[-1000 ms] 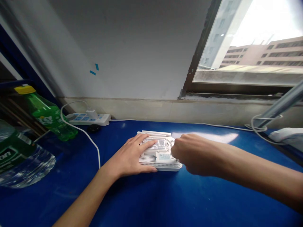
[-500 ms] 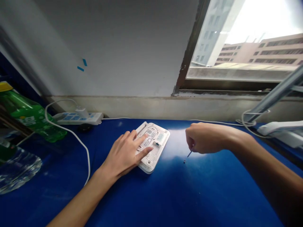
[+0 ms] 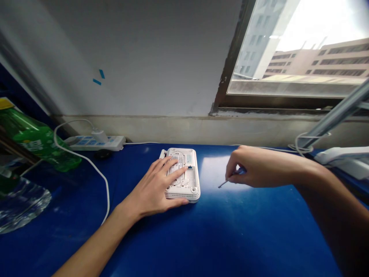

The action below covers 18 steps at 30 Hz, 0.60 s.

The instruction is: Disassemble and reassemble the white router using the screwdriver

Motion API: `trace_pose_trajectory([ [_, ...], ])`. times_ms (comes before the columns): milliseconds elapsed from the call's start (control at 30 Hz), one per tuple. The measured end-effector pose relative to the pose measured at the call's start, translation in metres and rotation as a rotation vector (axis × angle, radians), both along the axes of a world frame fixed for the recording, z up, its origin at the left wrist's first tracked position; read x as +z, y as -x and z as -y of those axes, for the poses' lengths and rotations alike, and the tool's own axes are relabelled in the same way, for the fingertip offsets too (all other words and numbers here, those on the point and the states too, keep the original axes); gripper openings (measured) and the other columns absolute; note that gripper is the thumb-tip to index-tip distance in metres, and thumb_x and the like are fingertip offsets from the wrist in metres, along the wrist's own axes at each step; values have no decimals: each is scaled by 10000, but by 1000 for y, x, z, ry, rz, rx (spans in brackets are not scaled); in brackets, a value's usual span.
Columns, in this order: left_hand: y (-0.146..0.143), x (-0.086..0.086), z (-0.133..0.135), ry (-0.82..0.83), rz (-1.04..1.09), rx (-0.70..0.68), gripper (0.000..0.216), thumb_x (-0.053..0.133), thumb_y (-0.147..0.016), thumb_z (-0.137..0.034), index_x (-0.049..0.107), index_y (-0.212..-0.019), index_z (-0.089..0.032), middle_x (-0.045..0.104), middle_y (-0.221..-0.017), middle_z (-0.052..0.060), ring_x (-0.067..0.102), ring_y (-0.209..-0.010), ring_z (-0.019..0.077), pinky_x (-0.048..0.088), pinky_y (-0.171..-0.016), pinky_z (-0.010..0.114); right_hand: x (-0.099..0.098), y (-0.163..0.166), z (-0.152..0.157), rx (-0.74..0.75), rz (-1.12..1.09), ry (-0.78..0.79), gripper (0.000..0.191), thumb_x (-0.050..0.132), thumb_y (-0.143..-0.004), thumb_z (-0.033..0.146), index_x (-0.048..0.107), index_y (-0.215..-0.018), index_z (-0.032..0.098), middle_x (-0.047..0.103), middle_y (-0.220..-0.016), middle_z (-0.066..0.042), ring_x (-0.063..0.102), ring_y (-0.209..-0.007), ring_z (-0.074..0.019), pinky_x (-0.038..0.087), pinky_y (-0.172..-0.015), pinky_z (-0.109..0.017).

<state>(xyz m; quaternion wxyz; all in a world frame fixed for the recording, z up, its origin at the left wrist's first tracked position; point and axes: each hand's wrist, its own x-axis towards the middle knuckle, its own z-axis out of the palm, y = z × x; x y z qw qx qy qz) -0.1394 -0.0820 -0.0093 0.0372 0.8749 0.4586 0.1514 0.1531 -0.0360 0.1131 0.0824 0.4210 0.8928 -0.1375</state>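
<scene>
- Screwdriver [image 3: 223, 184] is lying inside the right hand [image 3: 252, 168], which is pinching it; its shaft is slanting, tip pointing left and to the near side.
- White device [image 3: 190, 181] is resting beneath the spread left hand [image 3: 154, 190], long axis running toward the wall [image 3: 158, 57].

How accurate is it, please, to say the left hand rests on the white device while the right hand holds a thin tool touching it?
The head view shows the thin tool apart from the white device, not touching; left hand and right hand are as described.
</scene>
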Motion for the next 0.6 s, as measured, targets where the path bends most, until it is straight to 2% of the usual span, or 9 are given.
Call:
trace_pose_trajectory([
  [100, -3, -2, 0, 16, 7, 36, 866, 630, -834, -769, 434, -1559, -337, 392, -1616, 121, 329, -1494, 398, 283, -1215, 597, 8, 8, 4, 14, -77, 74, 221, 650, -849, 225, 848, -921, 293, 813, -843, 16, 730, -696, -150, 488, -603, -215],
  [267, -11, -4, 3, 31, 32, 88, 884, 620, -837, -774, 409, -1574, -333, 359, -1634, 127, 315, -1498, 412, 302, -1206, 608, 6, 21, 2, 72, -166, 53, 228, 646, -860, 211, 841, -965, 264, 816, -872, 12, 724, -724, -149, 483, -625, -213],
  [600, -11, -6, 3, 38, 27, 92, 888, 605, -840, -783, 410, -1575, -325, 355, -1637, 137, 286, -1518, 403, 288, -1216, 600, 2, 35, 1, 142, -100, 32, 238, 631, -845, 191, 842, -930, 259, 795, -791, 9, 670, -630, -125, 421, -574, -215],
])
